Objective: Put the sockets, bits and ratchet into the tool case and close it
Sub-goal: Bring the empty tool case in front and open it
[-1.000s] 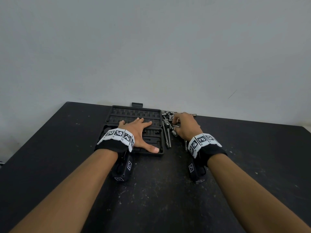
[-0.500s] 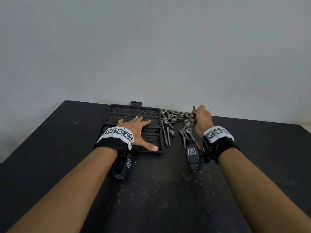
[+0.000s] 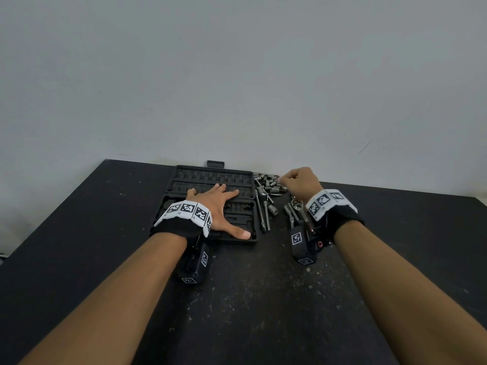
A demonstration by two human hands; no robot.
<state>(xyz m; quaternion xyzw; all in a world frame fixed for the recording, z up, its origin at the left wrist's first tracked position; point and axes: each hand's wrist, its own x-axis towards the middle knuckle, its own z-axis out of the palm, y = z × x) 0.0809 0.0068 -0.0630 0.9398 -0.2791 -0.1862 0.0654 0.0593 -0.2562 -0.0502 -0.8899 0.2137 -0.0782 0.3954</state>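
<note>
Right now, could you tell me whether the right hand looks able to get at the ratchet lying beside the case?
Probably yes. The ratchet lies uncovered on the table, just below the right hand, whose fingers are over the heap of sockets. Only its own wrist partly overhangs the handle.

My left hand (image 3: 220,206) covers part of the tool case (image 3: 210,177). I can't tell whether my right hand (image 3: 300,180) pinches anything; its wristband (image 3: 329,202) hides much of the ratchet (image 3: 299,206).

Both arms are bare. Each wrist has a black band (image 3: 172,227) with a row of white squares (image 3: 187,210) that carry black block patterns. A small black box (image 3: 194,262) with the same white tags hangs under each wrist. The right box (image 3: 303,242) shows a tiny red dot.
</note>
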